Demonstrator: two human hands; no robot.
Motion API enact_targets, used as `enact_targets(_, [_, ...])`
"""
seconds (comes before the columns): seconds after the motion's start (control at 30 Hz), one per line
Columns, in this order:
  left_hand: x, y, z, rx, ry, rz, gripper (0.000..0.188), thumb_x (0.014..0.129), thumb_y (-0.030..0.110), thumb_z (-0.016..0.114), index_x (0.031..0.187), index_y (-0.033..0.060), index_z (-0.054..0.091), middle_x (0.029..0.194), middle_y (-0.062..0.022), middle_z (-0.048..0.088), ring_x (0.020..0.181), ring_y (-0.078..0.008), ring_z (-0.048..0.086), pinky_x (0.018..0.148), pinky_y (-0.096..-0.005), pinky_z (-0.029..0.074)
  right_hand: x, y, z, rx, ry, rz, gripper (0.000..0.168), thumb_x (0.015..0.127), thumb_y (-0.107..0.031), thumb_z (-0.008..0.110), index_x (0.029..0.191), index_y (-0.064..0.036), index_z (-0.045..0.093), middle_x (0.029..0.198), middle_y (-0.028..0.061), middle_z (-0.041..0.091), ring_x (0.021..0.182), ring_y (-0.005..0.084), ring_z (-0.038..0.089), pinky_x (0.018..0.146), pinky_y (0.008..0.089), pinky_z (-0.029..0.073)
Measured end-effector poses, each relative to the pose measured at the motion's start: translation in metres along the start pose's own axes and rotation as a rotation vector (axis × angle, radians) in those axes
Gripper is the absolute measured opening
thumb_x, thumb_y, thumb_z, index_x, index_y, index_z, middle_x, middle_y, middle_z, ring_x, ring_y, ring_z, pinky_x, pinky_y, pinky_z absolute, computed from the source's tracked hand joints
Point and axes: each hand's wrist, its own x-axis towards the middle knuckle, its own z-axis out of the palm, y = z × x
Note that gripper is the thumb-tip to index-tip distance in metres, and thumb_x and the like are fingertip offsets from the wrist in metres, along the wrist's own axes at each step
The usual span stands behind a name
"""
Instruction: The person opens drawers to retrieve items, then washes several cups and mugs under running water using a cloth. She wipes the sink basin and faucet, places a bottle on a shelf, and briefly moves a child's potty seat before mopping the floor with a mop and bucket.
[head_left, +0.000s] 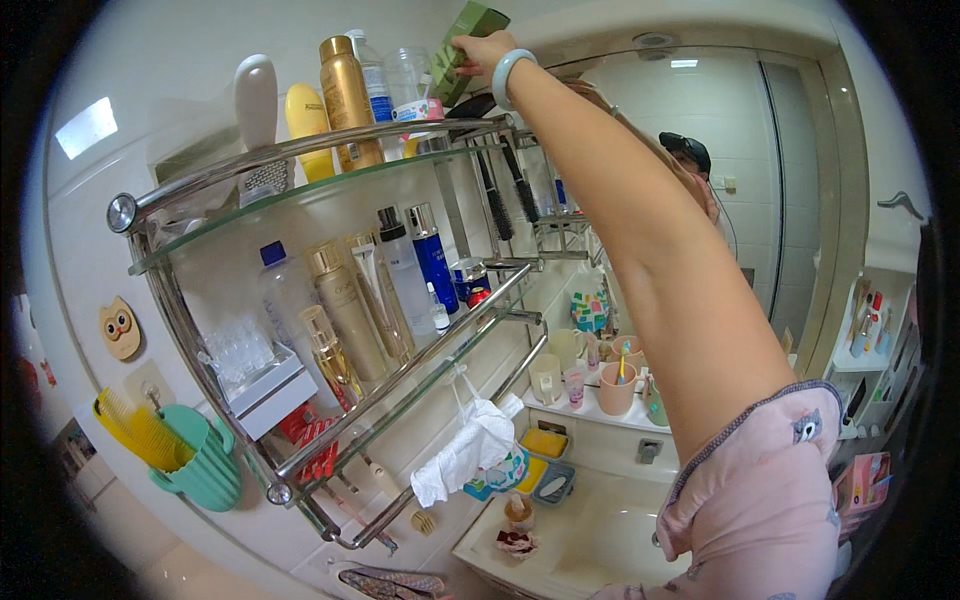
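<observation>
My right hand is raised at the right end of the top glass shelf, its fingers gripping a green carton, which is tilted. A pale bangle circles the wrist. Close by on that shelf stand a clear jar, a small pink and white package and a dark object, partly hidden. Farther left are a gold bottle, a clear bottle with a blue label, a yellow bottle and a white-handled brush. My left hand is out of view.
The lower shelf carries several cosmetic bottles and a white box. A white cloth hangs below it. Cups stand on a ledge above a washbasin. A green holder with combs is on the wall. Behind my arm is a mirror.
</observation>
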Motion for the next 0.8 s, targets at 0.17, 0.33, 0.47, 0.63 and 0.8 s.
enact_targets(0.17, [0.01, 0.009, 0.002, 0.005, -0.025, -0.057, 0.017, 0.082, 0.014, 0.06, 0.095, 0.0035, 0.061, 0.07, 0.0013, 0.056, 0.063, -0.0054, 0.049, 0.057, -0.0193, 0.041, -0.005, -0.002, 0.016, 0.012, -0.047, 0.006, 0.032, 0.073, -0.019, 0.064, 0.085, 0.01, 0.059, 0.08, 0.0144, 0.063, 0.058, 0.0178, 0.062, 0.057, 0.0278, 0.051])
enact_targets(0.33, [0.013, -0.001, 0.009, -0.034, -0.011, -0.056, 0.016, 0.081, 0.012, 0.061, 0.095, 0.0044, 0.061, 0.069, 0.0021, 0.055, 0.062, -0.0051, 0.048, 0.057, -0.0194, 0.041, -0.002, -0.001, 0.018, 0.045, -0.086, 0.018, 0.033, 0.072, -0.019, 0.065, 0.082, 0.011, 0.058, 0.078, 0.0162, 0.062, 0.054, 0.0192, 0.062, 0.052, 0.027, 0.052])
enact_targets(0.47, [0.012, -0.017, 0.015, 0.075, 0.005, 0.004, 0.016, 0.081, 0.012, 0.061, 0.096, 0.0048, 0.061, 0.069, 0.0021, 0.055, 0.062, -0.0053, 0.048, 0.058, -0.0194, 0.041, 0.005, 0.0, 0.018, 0.042, -0.08, -0.013, 0.033, 0.07, -0.019, 0.067, 0.08, 0.011, 0.058, 0.076, 0.0173, 0.062, 0.05, 0.0187, 0.061, 0.048, 0.0269, 0.052])
enact_targets(0.63, [0.008, 0.004, 0.019, 0.009, -0.024, -0.067, 0.018, 0.08, 0.012, 0.061, 0.097, 0.0047, 0.061, 0.074, 0.0011, 0.057, 0.066, -0.0057, 0.05, 0.059, -0.0192, 0.042, 0.001, -0.003, 0.015, -0.083, -0.097, -0.063, 0.037, 0.068, -0.024, 0.069, 0.077, 0.01, 0.059, 0.07, 0.0157, 0.062, 0.049, 0.0181, 0.061, 0.047, 0.0266, 0.052])
enact_targets(0.8, [0.005, 0.0, 0.023, -0.042, -0.031, -0.099, 0.019, 0.081, 0.012, 0.061, 0.098, 0.0045, 0.06, 0.078, 0.0003, 0.058, 0.069, -0.0058, 0.051, 0.06, -0.0191, 0.042, 0.009, 0.007, 0.025, -0.133, -0.238, -0.033, 0.032, 0.07, -0.018, 0.07, 0.087, 0.006, 0.059, 0.08, 0.0117, 0.06, 0.064, 0.0179, 0.06, 0.053, 0.0259, 0.054])
